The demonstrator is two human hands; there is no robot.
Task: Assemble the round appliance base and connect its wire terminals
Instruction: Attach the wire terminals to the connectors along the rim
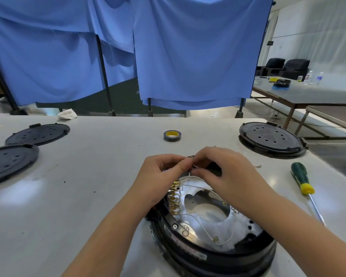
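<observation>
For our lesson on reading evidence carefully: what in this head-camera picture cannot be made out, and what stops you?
- Head view: what the left hand and right hand pinch on the white wire; fingers cover it.
- Far rim of the appliance base: hidden under both hands.
- Base's near edge: cut off by the frame bottom.
- Label on the base: blurred, unreadable.
- Items on the far table: too small.

Bright, even light glares in soft patches on the white table [72,182]; edges bow with wide-angle distortion.
</observation>
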